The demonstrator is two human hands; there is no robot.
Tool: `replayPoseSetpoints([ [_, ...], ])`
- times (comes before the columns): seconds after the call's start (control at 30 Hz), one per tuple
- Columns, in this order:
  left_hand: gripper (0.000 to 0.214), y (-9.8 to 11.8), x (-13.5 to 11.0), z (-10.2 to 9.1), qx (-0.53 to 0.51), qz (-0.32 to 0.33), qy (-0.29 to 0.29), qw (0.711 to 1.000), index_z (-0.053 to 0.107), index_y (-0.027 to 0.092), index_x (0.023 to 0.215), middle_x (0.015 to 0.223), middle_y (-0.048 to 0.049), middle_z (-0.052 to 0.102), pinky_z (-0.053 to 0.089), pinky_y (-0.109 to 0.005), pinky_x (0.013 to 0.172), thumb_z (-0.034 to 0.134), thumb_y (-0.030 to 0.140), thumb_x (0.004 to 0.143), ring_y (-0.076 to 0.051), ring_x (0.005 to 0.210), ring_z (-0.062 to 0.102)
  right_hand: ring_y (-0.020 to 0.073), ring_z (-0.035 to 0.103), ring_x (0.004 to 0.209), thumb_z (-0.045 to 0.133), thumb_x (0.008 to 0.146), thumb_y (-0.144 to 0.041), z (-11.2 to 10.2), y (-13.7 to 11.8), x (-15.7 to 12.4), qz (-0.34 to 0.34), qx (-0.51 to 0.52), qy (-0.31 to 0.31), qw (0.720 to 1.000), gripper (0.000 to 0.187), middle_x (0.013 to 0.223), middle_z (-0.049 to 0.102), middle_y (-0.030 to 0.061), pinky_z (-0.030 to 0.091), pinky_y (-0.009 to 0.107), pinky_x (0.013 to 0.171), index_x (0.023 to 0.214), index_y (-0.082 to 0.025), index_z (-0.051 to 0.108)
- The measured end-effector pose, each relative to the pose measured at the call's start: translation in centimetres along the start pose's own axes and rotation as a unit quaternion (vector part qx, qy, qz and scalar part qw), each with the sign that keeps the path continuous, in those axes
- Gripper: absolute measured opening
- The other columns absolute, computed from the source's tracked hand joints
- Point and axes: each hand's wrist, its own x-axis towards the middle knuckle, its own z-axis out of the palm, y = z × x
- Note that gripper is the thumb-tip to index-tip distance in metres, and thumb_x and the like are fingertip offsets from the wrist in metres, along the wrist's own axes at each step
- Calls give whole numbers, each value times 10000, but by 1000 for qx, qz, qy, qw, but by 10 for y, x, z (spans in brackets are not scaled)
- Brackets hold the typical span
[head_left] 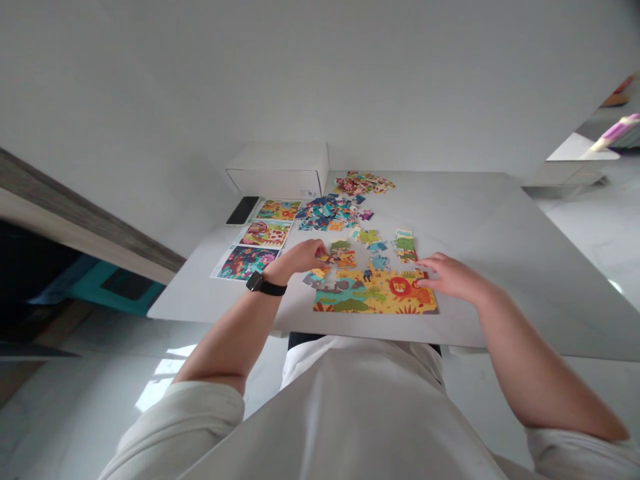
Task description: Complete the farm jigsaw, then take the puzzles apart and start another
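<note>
at mid-frame, the left hand (311, 255) curls by loose puzzle pieces (343, 259); the right hand (453, 276) reaches over the right edge of a partly joined puzzle (376, 297) on the counter (493, 233). left of centre, a black phone (243, 210) lies near a white box (275, 180).

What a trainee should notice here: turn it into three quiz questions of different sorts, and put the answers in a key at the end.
1. Which wrist wears the watch, left or right?

2. True or false: the phone lies beside the printed pictures.

3. Which part of the joined puzzle is nearest the right hand?
A) the hippo
B) the crocodile
C) the lions

Key: 1. Left. 2. True. 3. C.
</note>
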Motion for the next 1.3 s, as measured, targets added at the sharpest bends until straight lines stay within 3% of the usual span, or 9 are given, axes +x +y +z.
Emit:
replayPoseSetpoints([
  [0.2,412,-15,-8,-9,9,-61,16,998,764,223,1049,997,-70,784,523,-295,774,837,372,672,-256,900,738,327,704,1148,909,760,-374,10,5,-2,-3,-24,-2,1000,549,1266,677,134,537,438,1088,1284,-290,771],
  [0.33,440,-14,-17,-16,64,-89,3,994,786,196,1030,1034,-114,794,522,-297,766,849,460,683,-280,924,748,312,715,1076,930,711,-349,2,0,5,8,-17,-17,1000,465,1206,682,122,561,405,991,1136,-260,761],
  [0.53,396,-13,-30,-22,88,-114,-35,989,747,220,827,775,-77,760,501,-307,655,928,428,543,-283,770,731,246,706,848,895,702,-317,-3,1,12,17,19,-35,999,388,946,731,39,518,330,736,970,-260,621],
  [0.7,343,-19,-42,-26,-29,-128,2,991,651,245,892,685,0,709,436,-288,526,849,322,623,-212,589,671,215,694,790,819,768,-379,-2,9,11,25,187,-38,981,360,850,732,-2,519,317,708,1045,-270,617],
  [0.87,375,-14,-32,-27,-165,-89,48,981,637,224,1120,862,-36,756,528,-306,626,747,394,805,-199,656,720,214,700,835,828,762,-511,-9,8,7,75,366,-63,925,420,934,741,39,559,313,694,1045,-239,676],
  [0.97,389,-1,-19,-17,-110,-75,119,984,659,198,1165,1086,-110,767,588,-392,869,747,396,841,-270,963,756,209,699,859,815,779,-479,-11,3,7,122,399,-43,908,372,995,753,59,533,272,656,1015,-227,679],
  [1.07,425,24,-16,1,-26,4,182,983,666,199,1252,1344,-148,699,498,-472,1136,734,421,897,-323,1295,644,211,696,866,747,836,-454,-6,-2,10,158,406,-9,900,292,1012,755,53,517,258,628,1008,-237,654],
  [1.17,375,59,-30,26,-30,108,131,985,677,233,1291,1383,-126,684,465,-474,1193,674,440,978,-306,1339,617,208,698,877,654,917,-433,6,-9,13,154,362,56,918,203,1006,757,40,536,282,701,1002,-251,629],
  [1.3,418,103,-59,63,-25,182,93,978,670,241,1345,1376,-150,682,485,-504,1176,696,445,981,-333,1342,608,218,680,806,592,976,-389,26,-27,9,148,196,138,960,142,892,745,32,505,311,758,1038,-268,632],
])
